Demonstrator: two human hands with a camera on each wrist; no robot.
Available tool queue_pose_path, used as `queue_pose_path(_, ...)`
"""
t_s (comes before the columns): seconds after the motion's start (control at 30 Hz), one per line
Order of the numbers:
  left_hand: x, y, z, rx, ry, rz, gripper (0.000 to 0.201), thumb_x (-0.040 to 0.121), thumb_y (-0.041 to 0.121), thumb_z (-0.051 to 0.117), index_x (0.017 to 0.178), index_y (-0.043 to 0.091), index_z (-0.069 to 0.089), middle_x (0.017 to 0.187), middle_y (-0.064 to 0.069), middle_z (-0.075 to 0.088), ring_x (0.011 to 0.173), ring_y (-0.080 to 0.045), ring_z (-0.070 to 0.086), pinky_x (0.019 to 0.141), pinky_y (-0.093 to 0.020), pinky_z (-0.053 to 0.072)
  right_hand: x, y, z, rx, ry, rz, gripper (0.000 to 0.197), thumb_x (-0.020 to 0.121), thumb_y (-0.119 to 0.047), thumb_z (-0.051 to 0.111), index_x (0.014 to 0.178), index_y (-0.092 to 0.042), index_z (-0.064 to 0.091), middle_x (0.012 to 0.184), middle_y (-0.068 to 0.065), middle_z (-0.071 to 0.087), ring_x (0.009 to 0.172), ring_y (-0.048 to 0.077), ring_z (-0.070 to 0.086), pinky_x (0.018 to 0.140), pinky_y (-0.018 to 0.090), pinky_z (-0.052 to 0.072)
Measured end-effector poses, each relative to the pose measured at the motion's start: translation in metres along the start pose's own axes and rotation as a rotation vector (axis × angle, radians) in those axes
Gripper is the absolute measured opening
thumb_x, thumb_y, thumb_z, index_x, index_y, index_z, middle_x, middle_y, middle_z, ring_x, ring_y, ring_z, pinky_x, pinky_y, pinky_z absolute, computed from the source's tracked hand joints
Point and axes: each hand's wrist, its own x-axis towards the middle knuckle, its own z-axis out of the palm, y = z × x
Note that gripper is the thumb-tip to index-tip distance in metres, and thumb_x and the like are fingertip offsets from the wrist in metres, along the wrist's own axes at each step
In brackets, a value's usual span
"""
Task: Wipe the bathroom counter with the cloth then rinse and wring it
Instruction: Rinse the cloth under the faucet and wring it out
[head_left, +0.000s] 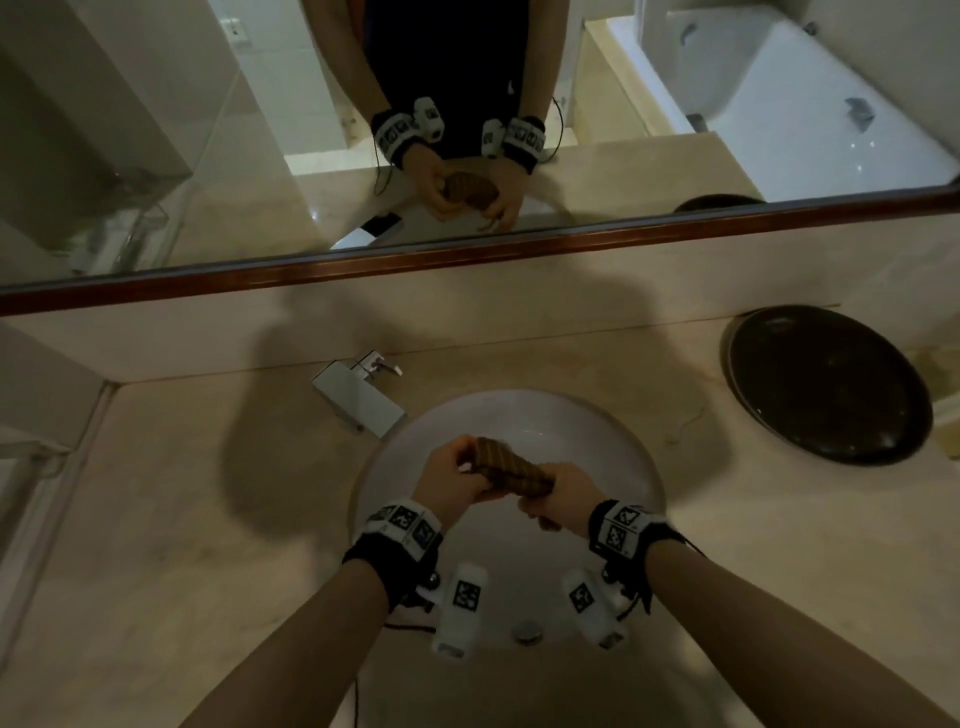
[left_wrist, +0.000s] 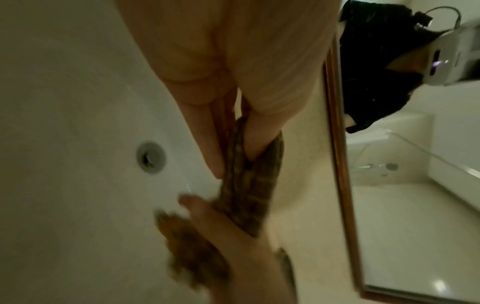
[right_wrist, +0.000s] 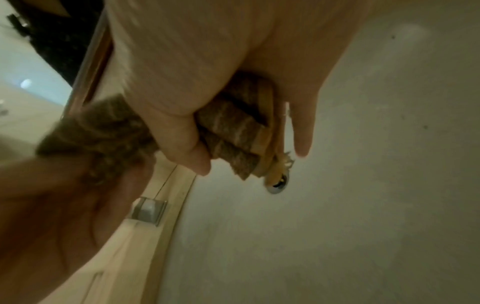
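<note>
While both hands clench the rolled brown striped cloth (head_left: 511, 473) over the white oval basin (head_left: 613, 441), wringing looks under way.

From the head view, the left hand (head_left: 452, 480) and right hand (head_left: 558, 499) grasp opposite ends; twisting them in opposing directions over the basin would keep drips off the beige counter (head_left: 156, 519). Left-wrist view: fingers (left_wrist: 207, 148) pinch the cloth above the drain (left_wrist: 150, 158). Right-wrist view: fingers (right_wrist: 182, 139) wrap its frayed end, so grip further in.

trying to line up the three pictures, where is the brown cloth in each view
Head: brown striped cloth, centre, gripped between both hands over the white basin.
Left wrist: centre, running down the picture.
Right wrist: left of centre.
Shared landmark: round metal drain.
</note>
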Motion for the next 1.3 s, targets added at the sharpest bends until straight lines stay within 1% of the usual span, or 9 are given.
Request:
queue_pose_path(0.1,0.001,-0.014,-0.029,0.350,-0.246,-0.105,0.074,0.070,-0.002,0.078,0.131,0.025,0.044,0.120,-0.009,0.055,0.096,-0.030,0.065,0.073,-0.038,0.058,0.006,-0.006,-0.007,-0.385,-0.084,-0.066,0.017,0.081,-0.013,0.062,0.065,-0.014,0.054,0.066,0.003,0.059,0.060,0.017,0.056,0.059,0.027,0.049)
queue_pose_path(0.23,-0.003,-0.019,-0.038,0.730,-0.398,-0.181,0.105,0.067,0.032,0.086,0.148,0.035,0.020,0.141,0.005,0.035,0.124,-0.020,0.046,0.096,-0.037,0.046,0.011,-0.020,-0.007,-0.801,-0.166,-0.215,0.016,0.088,-0.022,0.056,0.081,-0.010,0.064,0.085,0.005,0.067,0.080,0.023,0.062,0.073,0.030,0.051)
queue_pose_path(0.4,0.007,-0.005,-0.008,0.585,-0.439,-0.196,0.085,0.065,0.027,0.088,0.138,0.024,0.042,0.132,0.006,0.050,0.121,-0.016,0.049,0.105,-0.038,0.041,0.011,-0.041,-0.003,-0.986,-0.168,-0.384,0.019,0.085,-0.015,0.059,0.104,-0.013,0.062,0.101,0.009,0.061,0.088,0.028,0.060,0.075,0.035,0.052)
queue_pose_path(0.57,0.021,0.001,-0.009,0.386,-0.794,-0.441,0.059,0.079,0.017,0.076,0.133,0.014,0.054,0.135,-0.006,0.057,0.122,-0.024,0.053,0.101,-0.039,0.045,0.004,-0.050,-0.013,-1.229,-0.244,-0.659,0.034,0.088,-0.021,0.059,0.121,-0.012,0.053,0.117,0.012,0.048,0.091,0.032,0.056,0.073,0.038,0.049)
queue_pose_path(0.7,0.024,0.002,-0.011,0.389,-0.833,-0.485,0.066,0.067,0.025,0.084,0.127,0.019,0.057,0.134,-0.010,0.055,0.127,-0.034,0.047,0.107,-0.045,0.040,0.002,-0.055,-0.019,-1.368,-0.262,-0.803,0.036,0.076,-0.026,0.074,0.107,-0.012,0.062,0.103,0.014,0.056,0.077,0.030,0.057,0.056,0.032,0.040)
queue_pose_path(0.77,0.025,0.001,-0.004,0.531,-0.852,-0.450,0.051,0.076,0.026,0.079,0.123,0.024,0.061,0.135,0.003,0.053,0.119,-0.018,0.050,0.103,-0.034,0.039,0.007,-0.051,-0.020,-1.371,-0.194,-0.800,0.037,0.067,-0.030,0.078,0.099,-0.016,0.064,0.098,0.009,0.061,0.072,0.025,0.058,0.049,0.028,0.038)
queue_pose_path(0.87,0.029,-0.009,0.010,0.671,-0.757,-0.441,0.018,0.078,0.033,0.077,0.083,0.019,0.067,0.089,-0.001,0.061,0.073,-0.013,0.052,0.077,-0.029,0.044,0.013,-0.048,-0.016,-1.310,-0.169,-0.630,0.020,0.080,-0.019,0.065,0.099,-0.014,0.062,0.098,0.007,0.063,0.072,0.027,0.060,0.055,0.030,0.048)
queue_pose_path(0.97,0.036,-0.022,0.018,0.946,-0.542,-0.419,0.028,0.081,0.032,0.071,0.059,0.019,0.059,0.062,-0.002,0.052,0.054,-0.016,0.046,0.066,-0.029,0.043,0.016,-0.044,-0.008,-1.346,-0.194,-0.334,0.012,0.087,-0.020,0.053,0.088,-0.015,0.063,0.078,0.003,0.063,0.068,0.023,0.060,0.061,0.032,0.053)
queue_pose_path(1.3,0.029,-0.024,0.026,1.581,-0.340,0.051,0.011,0.096,0.017,0.046,0.103,0.012,0.054,0.095,-0.009,0.064,0.074,-0.026,0.057,0.064,-0.033,0.043,0.036,-0.021,0.020,-0.680,-0.300,0.309,0.025,0.090,-0.026,0.059,0.068,-0.015,0.051,0.065,0.000,0.049,0.055,0.014,0.044,0.059,0.028,0.041)
